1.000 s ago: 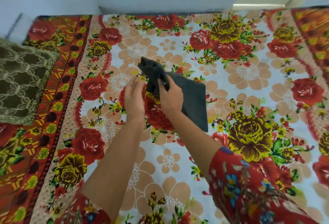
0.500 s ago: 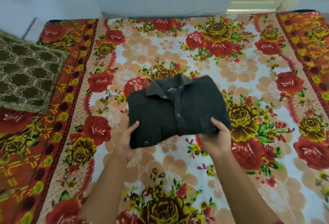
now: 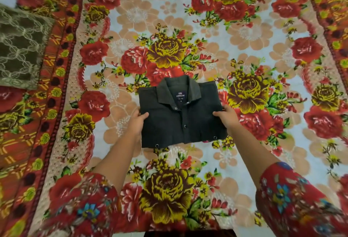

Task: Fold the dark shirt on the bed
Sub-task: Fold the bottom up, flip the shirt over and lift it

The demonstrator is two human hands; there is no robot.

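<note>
The dark shirt (image 3: 180,118) is folded into a compact rectangle, collar and label facing up, front snaps showing, over the middle of the floral bedspread (image 3: 244,33). My left hand (image 3: 136,121) grips its left edge with the thumb on top. On the opposite edge my right hand (image 3: 227,119) holds the shirt the same way, thumb over the cloth. The fingers of both hands are hidden under the shirt.
A brown lace-patterned cushion (image 3: 20,48) lies at the left edge of the bed. Wide floral bedspread surrounds the shirt on all sides. My red floral sleeves fill the lower corners.
One second ago the shirt was held on edge in both hands. It has since been turned face up, and now my hands have slid up from its near edge to its two sides.
</note>
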